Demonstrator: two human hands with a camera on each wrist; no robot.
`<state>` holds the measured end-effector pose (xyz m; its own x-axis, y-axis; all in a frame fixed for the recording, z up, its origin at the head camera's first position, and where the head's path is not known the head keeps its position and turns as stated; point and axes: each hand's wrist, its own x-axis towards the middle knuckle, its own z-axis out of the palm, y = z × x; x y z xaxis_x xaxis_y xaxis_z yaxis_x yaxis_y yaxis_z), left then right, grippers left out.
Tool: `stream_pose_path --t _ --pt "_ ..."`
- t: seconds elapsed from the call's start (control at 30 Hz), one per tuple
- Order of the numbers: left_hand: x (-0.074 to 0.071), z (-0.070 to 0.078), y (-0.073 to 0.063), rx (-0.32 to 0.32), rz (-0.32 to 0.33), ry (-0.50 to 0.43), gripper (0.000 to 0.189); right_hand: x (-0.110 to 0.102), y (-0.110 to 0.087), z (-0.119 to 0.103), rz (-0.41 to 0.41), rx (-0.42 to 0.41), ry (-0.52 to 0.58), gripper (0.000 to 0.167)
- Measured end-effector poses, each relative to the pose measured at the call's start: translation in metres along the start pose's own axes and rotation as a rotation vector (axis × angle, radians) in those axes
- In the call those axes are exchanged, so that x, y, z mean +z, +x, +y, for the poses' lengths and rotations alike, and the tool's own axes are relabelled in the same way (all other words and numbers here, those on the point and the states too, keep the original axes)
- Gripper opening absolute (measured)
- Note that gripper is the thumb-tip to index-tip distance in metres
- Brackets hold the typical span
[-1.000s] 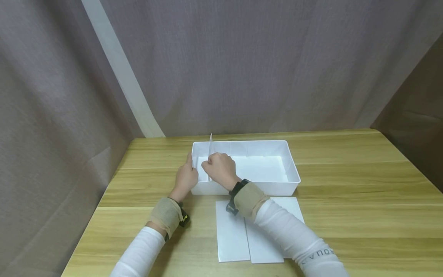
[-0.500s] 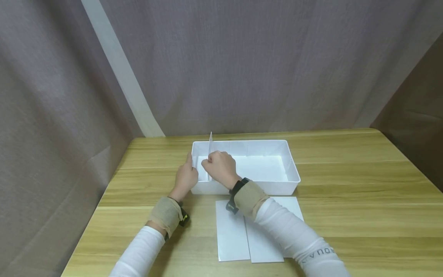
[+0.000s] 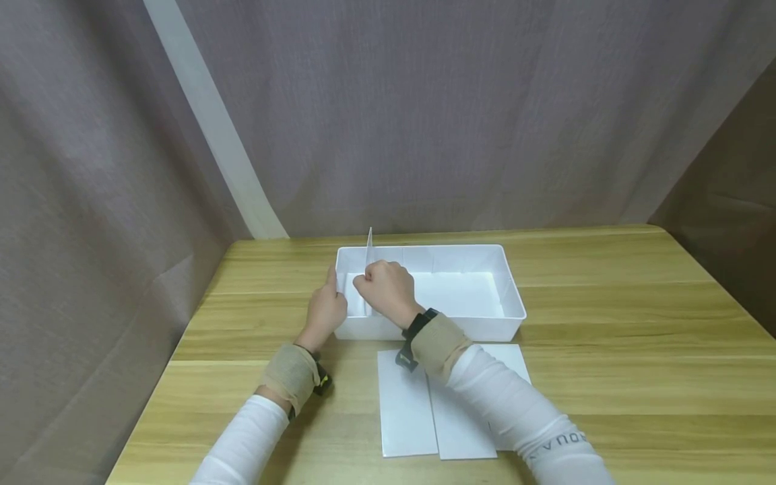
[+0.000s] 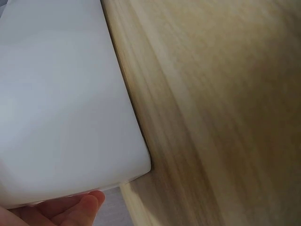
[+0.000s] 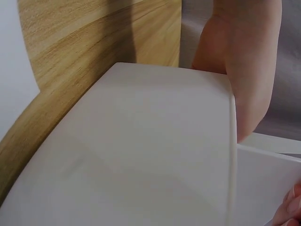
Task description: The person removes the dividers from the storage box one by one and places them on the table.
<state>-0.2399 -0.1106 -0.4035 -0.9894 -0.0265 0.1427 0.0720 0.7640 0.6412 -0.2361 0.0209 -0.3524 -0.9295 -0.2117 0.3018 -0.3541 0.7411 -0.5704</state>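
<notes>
A white rectangular box stands on the wooden table, its open top facing up. Near its left end a thin white divider panel stands upright, its top poking above the back rim. My right hand pinches this panel from the right with curled fingers; some fingertips show beside the panel in the right wrist view. At the box's left end wall, my left hand grips the rim with its index finger pointing along the wall. Bent fingers touch the box's outside in the left wrist view.
In front of the box, several flat white panels lie on the table, among them a left panel and a middle panel. My right forearm hangs over part of them. A grey curtain closes off the back.
The divider's top edge has risen slightly above the back rim, and my right hand has shifted up a little with it. My left hand stays at the box's left wall.
</notes>
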Motion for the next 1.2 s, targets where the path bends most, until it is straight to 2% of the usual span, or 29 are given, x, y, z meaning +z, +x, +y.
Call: stream_pose_path --t 0.6,1.2 --pt "0.0 0.001 -0.001 -0.003 0.0 0.013 0.059 -0.008 0.001 -0.005 0.003 -0.006 -0.017 0.039" --pt "0.0 0.002 0.0 -0.019 -0.018 0.007 0.06 -0.017 0.001 -0.008 0.057 -0.027 0.002 0.038"
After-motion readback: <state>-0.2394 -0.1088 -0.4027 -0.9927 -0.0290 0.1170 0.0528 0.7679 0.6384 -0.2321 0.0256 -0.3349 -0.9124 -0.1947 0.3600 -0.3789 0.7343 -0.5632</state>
